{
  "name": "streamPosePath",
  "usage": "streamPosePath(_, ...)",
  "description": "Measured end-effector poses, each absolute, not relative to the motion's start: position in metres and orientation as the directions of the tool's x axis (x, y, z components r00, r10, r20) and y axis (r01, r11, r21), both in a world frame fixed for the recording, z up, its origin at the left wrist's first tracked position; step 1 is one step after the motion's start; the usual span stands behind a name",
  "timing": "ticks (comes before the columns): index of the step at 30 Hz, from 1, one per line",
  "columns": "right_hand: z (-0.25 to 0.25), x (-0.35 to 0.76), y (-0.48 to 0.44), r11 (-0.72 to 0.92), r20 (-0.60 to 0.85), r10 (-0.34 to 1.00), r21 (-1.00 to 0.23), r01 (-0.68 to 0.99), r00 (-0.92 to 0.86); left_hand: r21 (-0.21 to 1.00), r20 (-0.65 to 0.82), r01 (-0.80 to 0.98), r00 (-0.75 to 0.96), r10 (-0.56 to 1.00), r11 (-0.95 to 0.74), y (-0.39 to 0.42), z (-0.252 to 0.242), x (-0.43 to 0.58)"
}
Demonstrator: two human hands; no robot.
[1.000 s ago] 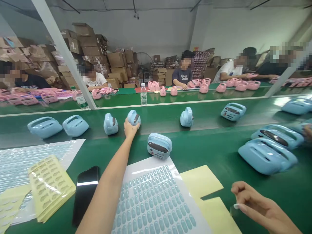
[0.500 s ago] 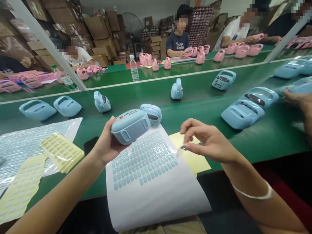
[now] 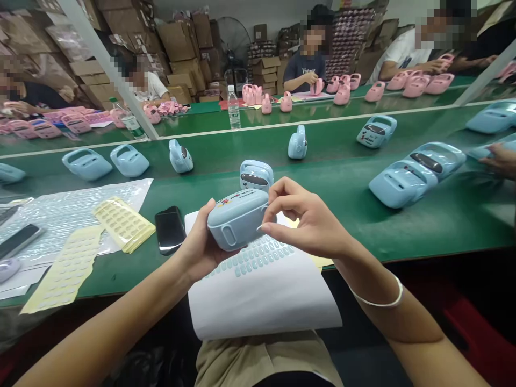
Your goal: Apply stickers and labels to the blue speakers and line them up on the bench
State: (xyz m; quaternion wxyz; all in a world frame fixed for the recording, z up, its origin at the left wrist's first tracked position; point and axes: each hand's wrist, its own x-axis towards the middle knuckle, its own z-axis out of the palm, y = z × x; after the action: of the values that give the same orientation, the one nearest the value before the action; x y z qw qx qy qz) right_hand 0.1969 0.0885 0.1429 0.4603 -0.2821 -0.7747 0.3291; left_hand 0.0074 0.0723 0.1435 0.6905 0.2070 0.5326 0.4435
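Left hand [image 3: 201,242] cradles a blue case [image 3: 237,220] printed "MICKEY", right hand [image 3: 304,220] at its end

The case is tilted above a white sheet [image 3: 258,301] bearing rows of pale blue oval pieces [image 3: 262,258], its lettering uppermost beside a small red figure, with a smaller line beneath too fine to read; the left hand holds it firmly from below and the side, while the right hand's thumb and fingertips stand close together at the far end, and whether they pinch something small cannot be told. Just behind, a second blue case [image 3: 256,174] stands on the green bench [image 3: 338,215], its print partly hidden. The clear bottle [image 3: 233,110] has a label too small to read; across the bench, a co-worker's dark shirt [image 3: 308,71] shows "Vintage"
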Motion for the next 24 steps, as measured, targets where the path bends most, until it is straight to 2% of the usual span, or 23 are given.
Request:
streamPosePath(10, 0.139, 0.194, 0.089, 0.624, 0.528, 0.761, -0.755, 0.202, -0.378, 0.748, -0.577, -0.358, 0.068, 0.814, 0.559, 0.069, 0.142, 0.011)
streamPosePath(15, 0.133, 0.192, 0.088, 0.693, 0.614, 0.72, -0.662, 0.285, -0.324, 0.747, -0.584, -0.356, 0.054, 0.81, 0.562, 0.068, 0.138, 0.011)
streamPosePath(17, 0.128, 0.191, 0.088, 0.754, 0.699, 0.651, -0.553, 0.354, -0.295, 0.744, -0.589, -0.358, 0.048, 0.807, 0.565, 0.067, 0.137, 0.012)
streamPosePath(19, 0.121, 0.19, 0.089, 0.806, 0.802, 0.53, -0.375, 0.457, -0.276, 0.736, -0.594, -0.366, 0.055, 0.803, 0.57, 0.067, 0.136, 0.013)
streamPosePath(22, 0.108, 0.189, 0.085, 0.862, 0.906, 0.204, 0.013, 0.506, -0.37, 0.72, -0.601, -0.404, 0.041, 0.798, 0.564, 0.066, 0.135, 0.013)
streamPosePath(24, 0.102, 0.187, 0.077, 0.884, 0.906, 0.02, 0.182, 0.431, -0.422, 0.7, -0.598, -0.465, 0.031, 0.801, 0.541, 0.065, 0.134, 0.009)
